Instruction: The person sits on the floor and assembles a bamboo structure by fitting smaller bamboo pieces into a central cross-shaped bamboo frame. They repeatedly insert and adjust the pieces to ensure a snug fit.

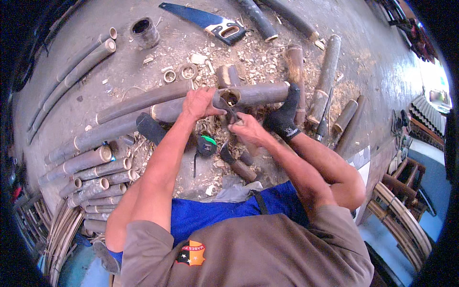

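A long, dark brown bamboo pole (pixel 172 109) lies across the ground in front of me, with an opening (pixel 230 97) cut in its upper side. My left hand (pixel 201 102) is wrapped over the pole just left of the opening, thumb towards the cut. In my closed right hand (pixel 247 129) is a dark, knife-like tool (pixel 230 114), its tip at the opening's near edge. Motion blurs part of this hand and hides the tool's handle. My black-socked right foot (pixel 285 114) presses against the pole's right end; my other socked foot (pixel 151 129) is by its left part.
Bamboo pieces (pixel 103 170) are stacked at the left. A hand saw (pixel 205 23), cut bamboo rings (pixel 188 71) and wood chips lie beyond the pole. Between my legs sits a black and green tape measure (pixel 206 146). More poles (pixel 329 71) lie at the right.
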A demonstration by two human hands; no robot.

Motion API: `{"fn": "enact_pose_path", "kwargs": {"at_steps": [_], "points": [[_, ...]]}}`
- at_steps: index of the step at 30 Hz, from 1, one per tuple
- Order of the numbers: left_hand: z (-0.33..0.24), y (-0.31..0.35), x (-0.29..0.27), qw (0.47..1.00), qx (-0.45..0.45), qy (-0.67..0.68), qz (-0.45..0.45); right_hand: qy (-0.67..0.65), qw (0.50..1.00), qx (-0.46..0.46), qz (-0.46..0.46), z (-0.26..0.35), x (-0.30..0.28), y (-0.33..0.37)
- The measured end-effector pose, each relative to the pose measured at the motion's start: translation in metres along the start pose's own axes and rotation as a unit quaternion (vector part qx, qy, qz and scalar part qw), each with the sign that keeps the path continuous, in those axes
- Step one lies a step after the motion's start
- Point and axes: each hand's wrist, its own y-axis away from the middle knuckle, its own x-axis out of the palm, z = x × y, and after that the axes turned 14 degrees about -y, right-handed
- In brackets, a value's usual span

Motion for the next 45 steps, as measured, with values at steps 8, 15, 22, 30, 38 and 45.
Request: {"fn": "enact_pose_path", "kwargs": {"at_steps": [8,15,22,30,38,45], "points": [[0.01,0.002,0.032,0.999,-0.014,0.003,-0.032,-0.414,0.896,-0.017,-0.16,0.049,0.105,-0.011],[0.0,-0.002,0.035,0.997,0.004,0.054,-0.058,-0.721,0.664,-0.044,-0.191,0.068,0.104,-0.093],[0.015,-0.004,0.086,0.964,-0.02,0.246,-0.1,-0.788,0.601,-0.133,0.011,0.063,0.105,-0.09],[-0.014,0.019,0.01,0.998,-0.034,-0.023,-0.047,-0.134,0.975,-0.079,-0.158,0.02,0.016,0.052],[-0.035,-0.025,-0.032,0.908,0.008,0.238,-0.343,0.398,0.916,-0.055,-0.008,0.138,-0.069,0.041],[-0.059,-0.065,-0.132,0.873,-0.011,0.455,-0.178,-0.111,0.975,-0.163,0.098,0.255,-0.096,0.044]]}}
